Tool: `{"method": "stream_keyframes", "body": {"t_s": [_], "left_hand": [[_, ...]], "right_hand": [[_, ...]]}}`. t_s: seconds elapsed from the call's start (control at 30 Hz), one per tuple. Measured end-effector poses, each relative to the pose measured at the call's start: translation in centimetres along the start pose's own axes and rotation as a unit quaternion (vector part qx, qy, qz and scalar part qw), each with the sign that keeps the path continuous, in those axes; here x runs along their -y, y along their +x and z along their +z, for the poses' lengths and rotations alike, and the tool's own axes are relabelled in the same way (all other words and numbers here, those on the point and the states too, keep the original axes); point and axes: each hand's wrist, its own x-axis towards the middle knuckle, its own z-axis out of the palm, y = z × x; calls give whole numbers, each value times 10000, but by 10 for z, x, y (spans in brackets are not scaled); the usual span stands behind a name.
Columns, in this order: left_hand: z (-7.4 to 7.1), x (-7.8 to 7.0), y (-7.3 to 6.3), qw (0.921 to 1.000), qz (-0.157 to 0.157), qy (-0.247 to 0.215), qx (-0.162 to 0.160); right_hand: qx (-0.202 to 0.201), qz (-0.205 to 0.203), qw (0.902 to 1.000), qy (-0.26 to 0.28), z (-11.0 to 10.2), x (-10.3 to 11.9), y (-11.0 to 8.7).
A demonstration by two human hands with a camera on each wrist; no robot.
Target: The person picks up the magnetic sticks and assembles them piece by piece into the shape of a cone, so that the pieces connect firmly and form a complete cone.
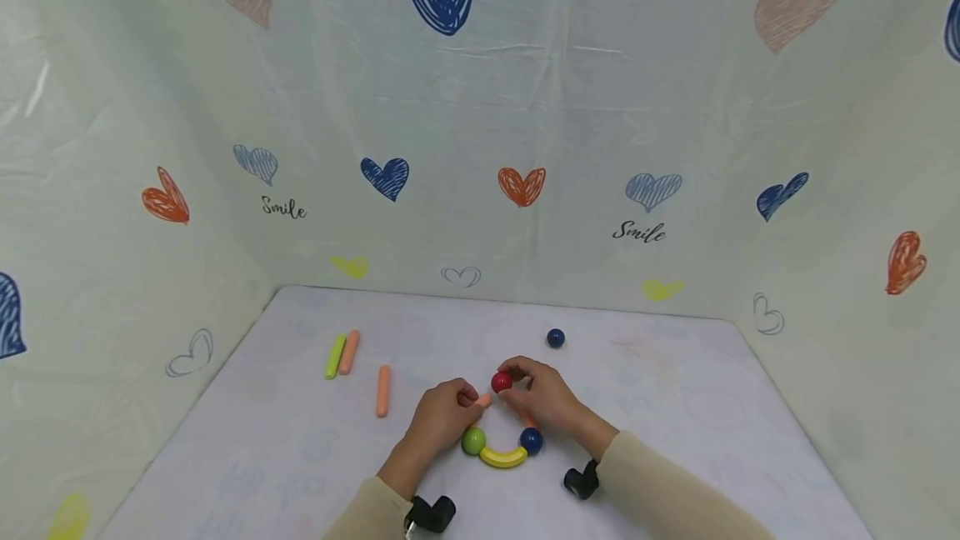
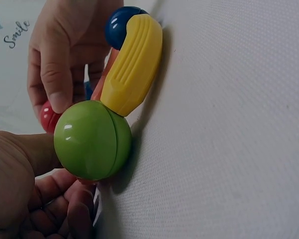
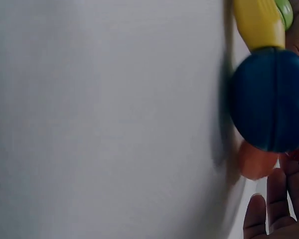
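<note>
A yellow curved piece point(image 1: 503, 457) lies on the table, joined to a green ball point(image 1: 473, 440) on its left and a dark blue ball point(image 1: 531, 441) on its right. My left hand point(image 1: 441, 417) pinches an orange stick point(image 1: 483, 400) that runs up from the green ball. Between its thumb and fingers, my right hand point(image 1: 553, 400) holds a red ball point(image 1: 501, 382), just past the left stick's tip. Another orange stick point(image 1: 528, 418) extends from the blue ball, partly hidden under the right hand. In the left wrist view, the green ball point(image 2: 92, 140) covers some left fingers.
A loose dark blue ball point(image 1: 556, 338) lies farther back on the white table point(image 1: 262, 440). To the left are a lime-green stick point(image 1: 335, 357) and two orange sticks, one beside it point(image 1: 349, 352) and one nearer. A heart-printed sheet point(image 1: 465, 107) hangs behind.
</note>
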Motion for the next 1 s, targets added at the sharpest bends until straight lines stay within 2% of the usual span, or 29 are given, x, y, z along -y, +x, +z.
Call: {"method": "stream_keyframes", "body": {"t_s": [0.23, 0.5, 1.0], "left_hand": [[1, -1, -2, 10000, -50, -67, 33], [-2, -1, -3, 9999, 81, -60, -8], [0, -1, -2, 10000, 9, -7, 82]], "right_hand": [[233, -86, 9992, -327, 6, -5, -2], [400, -119, 9985, -342, 5, -8, -2], [480, -103, 9979, -417, 4, -7, -4]]}}
